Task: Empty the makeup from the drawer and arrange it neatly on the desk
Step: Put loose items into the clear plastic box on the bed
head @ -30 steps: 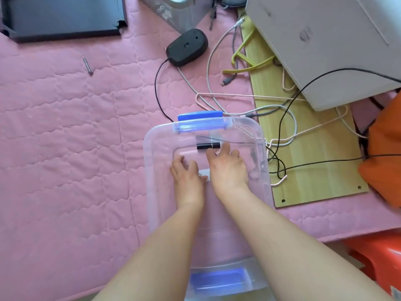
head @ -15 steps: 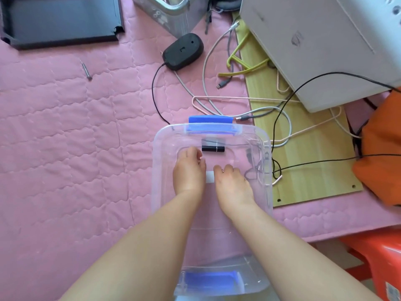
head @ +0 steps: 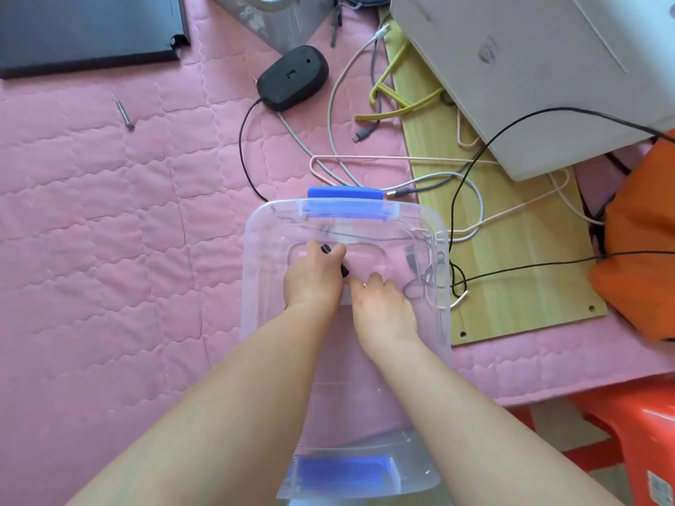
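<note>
**Clear plastic bin, both hands inside**

Clear plastic bin [head: 255, 286] with blue latches sits on the pink quilted bench [head: 91, 231], and everything below is placed relative to that bin. Both forearms reach down into it. Left hand [head: 314, 277] is near the far end of the bin, fingers curled around a small black tube [head: 343, 270], looks like a lipstick; one end pokes out between the fingertips and the other sticks out by the thumb. Right hand [head: 383, 304] is just beside the left, a bit nearer the camera, fingers relaxed and resting on the bin floor, not holding anything I can make out.

Past the bin's far latch there's a black mouse [head: 292, 78] lying on the quilt, and a tangle of cables [head: 365, 166] runs between the mouse and the bin. Far left of the bin lies a single screw [head: 124, 113]. Right of the bin is a pale wooden board [head: 518, 272] with a grey device [head: 529, 67] on its far end, plus something orange [head: 639, 257] at the edge.
</note>
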